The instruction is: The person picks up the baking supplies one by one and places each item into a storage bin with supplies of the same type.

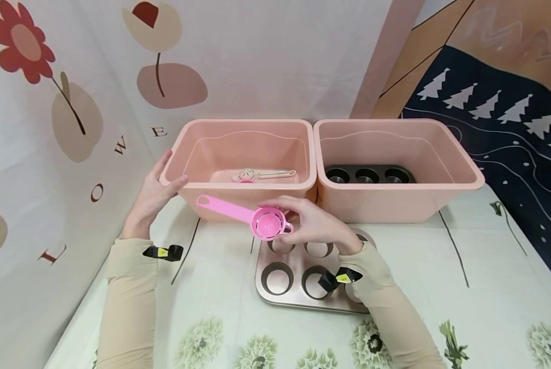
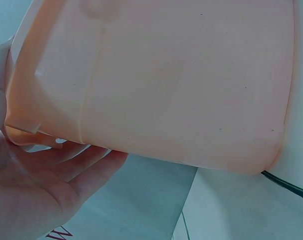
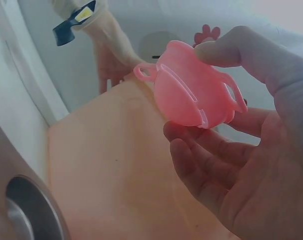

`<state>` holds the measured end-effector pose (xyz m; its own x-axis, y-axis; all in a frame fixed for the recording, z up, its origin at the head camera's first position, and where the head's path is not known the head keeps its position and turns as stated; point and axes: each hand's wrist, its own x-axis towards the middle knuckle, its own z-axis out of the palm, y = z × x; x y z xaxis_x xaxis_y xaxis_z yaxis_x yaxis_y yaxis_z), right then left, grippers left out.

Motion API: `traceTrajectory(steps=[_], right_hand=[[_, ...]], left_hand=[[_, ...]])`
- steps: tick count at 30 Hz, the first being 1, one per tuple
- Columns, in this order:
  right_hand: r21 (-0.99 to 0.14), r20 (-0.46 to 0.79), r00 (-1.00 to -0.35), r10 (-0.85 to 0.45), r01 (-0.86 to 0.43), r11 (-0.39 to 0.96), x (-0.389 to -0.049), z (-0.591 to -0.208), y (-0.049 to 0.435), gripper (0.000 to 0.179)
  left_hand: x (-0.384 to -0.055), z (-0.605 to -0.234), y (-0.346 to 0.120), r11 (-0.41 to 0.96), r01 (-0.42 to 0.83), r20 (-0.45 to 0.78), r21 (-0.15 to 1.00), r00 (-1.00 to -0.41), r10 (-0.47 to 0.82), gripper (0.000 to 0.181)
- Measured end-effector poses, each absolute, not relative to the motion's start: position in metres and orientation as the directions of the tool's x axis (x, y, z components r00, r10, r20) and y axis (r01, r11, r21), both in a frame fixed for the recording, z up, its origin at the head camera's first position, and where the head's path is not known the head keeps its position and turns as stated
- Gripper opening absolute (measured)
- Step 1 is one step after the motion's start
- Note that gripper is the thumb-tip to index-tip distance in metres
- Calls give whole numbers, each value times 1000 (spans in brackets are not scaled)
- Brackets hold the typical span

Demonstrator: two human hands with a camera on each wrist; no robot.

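While the left hand point(image 1: 152, 197) grips the near left corner of the left bin point(image 1: 238, 186), thumb over the rim, the right hand point(image 1: 316, 221) pinches a pink egg separator point(image 1: 269, 224) between thumb and fingers, before that bin. A muffin pan point(image 1: 297, 281) lies in front of it, a pale utensil point(image 1: 275, 174) inside.

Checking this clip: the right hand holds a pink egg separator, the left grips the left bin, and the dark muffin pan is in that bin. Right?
The dark muffin pan is in the right bin, not the left bin, as the head view shows; the rest stands.
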<state>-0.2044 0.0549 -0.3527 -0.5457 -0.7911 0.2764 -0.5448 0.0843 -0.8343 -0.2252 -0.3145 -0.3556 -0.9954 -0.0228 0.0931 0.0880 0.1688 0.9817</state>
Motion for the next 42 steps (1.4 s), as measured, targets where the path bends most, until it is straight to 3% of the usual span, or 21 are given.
traceTrajectory(steps=[8,30,42], right_hand=[[-860,282,-564,-776,-508,57,-209,-340,57,66],[-829,348,-621,-702,-553,78,-230,-318,64,64],[-902,275,-702,-657,-426,78,-241,-315,58,63]], left_hand=[[-224,-353,-312,239,60,71,969,-997,-37,82],[-225,-356,-314,199,87,95,976,-995,-27,83],[-225,-357,-316,170,96,101,981,-995,-21,83]])
